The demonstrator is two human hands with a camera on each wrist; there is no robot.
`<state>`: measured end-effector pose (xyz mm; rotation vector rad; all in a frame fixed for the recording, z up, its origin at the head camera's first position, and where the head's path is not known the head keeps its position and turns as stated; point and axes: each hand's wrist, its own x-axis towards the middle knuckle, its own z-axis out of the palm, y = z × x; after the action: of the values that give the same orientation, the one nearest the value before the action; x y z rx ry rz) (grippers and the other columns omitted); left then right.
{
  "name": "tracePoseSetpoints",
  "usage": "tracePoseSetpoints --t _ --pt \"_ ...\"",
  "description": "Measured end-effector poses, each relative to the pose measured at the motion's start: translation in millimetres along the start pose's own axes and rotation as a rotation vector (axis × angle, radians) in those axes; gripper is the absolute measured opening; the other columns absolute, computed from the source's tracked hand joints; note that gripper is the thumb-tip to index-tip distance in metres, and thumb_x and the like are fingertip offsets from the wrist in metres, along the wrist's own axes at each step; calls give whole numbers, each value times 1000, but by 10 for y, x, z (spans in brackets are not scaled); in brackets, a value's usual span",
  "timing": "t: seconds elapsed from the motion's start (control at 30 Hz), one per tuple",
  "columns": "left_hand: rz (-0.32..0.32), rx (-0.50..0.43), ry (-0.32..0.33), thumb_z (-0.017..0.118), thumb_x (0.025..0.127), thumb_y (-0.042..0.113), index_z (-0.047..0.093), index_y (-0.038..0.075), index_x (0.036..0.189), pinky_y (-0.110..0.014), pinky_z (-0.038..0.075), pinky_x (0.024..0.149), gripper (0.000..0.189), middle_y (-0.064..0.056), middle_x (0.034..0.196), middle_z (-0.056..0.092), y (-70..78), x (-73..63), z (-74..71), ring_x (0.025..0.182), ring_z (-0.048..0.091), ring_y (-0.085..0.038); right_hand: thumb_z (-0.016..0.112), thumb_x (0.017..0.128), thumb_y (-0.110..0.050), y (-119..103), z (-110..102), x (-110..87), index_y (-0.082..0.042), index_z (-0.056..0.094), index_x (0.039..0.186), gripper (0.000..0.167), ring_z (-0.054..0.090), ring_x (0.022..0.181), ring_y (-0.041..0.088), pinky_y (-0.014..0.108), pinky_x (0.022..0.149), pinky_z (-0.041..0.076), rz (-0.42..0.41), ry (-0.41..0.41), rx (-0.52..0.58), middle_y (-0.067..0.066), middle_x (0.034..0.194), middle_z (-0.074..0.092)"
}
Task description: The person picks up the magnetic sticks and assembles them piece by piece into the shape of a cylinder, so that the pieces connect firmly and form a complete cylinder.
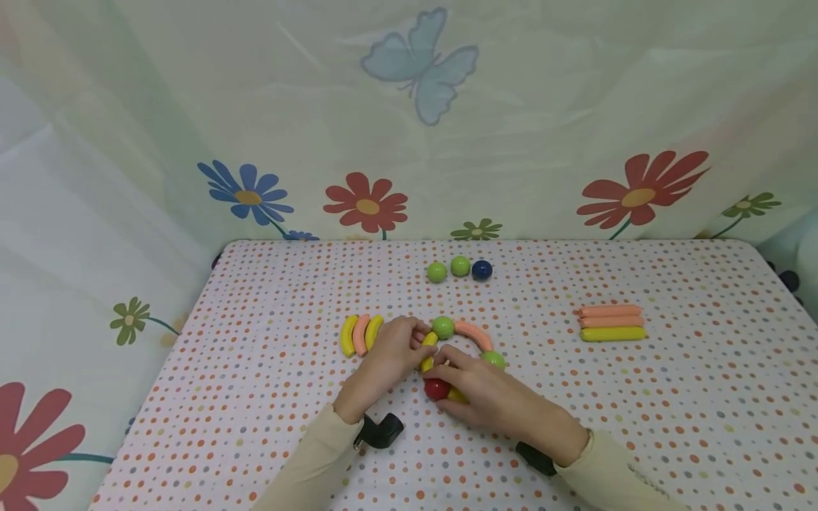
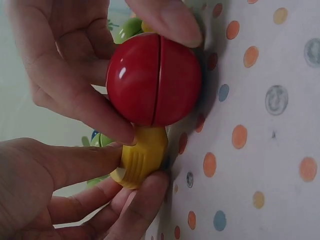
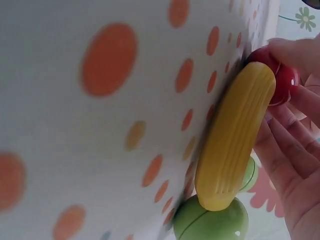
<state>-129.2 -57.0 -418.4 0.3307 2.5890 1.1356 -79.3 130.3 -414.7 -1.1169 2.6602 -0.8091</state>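
Left hand (image 1: 395, 349), one: thumb and fingers pinching a yellow curved piece (image 1: 427, 360), which lies at the left side of a loose ring of parts at mid-table, its near end against the red ball. Right hand (image 1: 479, 387), one: grasping the red ball (image 1: 437, 389) between thumb and fingers, at the near left of the ring. Second yellow curved piece (image 3: 235, 135), one: under the right hand, running from the red ball to a green ball (image 1: 493, 360) at the ring's right. Green ball, further (image 1: 443, 326), one: at the ring's far left, just beyond the pinched piece. Pink curved piece (image 1: 474, 334), one: between these two green balls, along the far right. To the left, a row of three curved pieces, side by side: yellow (image 1: 348, 336), pink (image 1: 360, 335), yellow (image 1: 373, 331). On the far side, two green balls (image 1: 437, 272) and one dark blue ball (image 1: 482, 270). To the right, three straight sticks, stacked near to far: one yellow (image 1: 613, 333), two pink (image 1: 610, 311). Support: dotted tablecloth (image 1: 255, 397).
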Motion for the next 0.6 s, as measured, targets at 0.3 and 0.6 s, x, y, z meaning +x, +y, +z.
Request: tracePoseSetpoints --t 0.3,0.6 --pt "10 1 10 78 95 8 71 -1 114 -21 52 70 22 -7 97 67 0 13 -17 85 60 -14 85 89 -10 6 41 41 -5 73 116 29 66 97 11 24 80 58 -51 48 -40 4 117 61" --pt "28 -16 5 78 95 8 71 -2 114 -22 52 72 23 -8 100 68 -24 6 -29 87 61 -16 85 90 -14 17 36 48 -8 71 115 29 66 98 10 25 81 58 -59 58 -43 3 121 62"
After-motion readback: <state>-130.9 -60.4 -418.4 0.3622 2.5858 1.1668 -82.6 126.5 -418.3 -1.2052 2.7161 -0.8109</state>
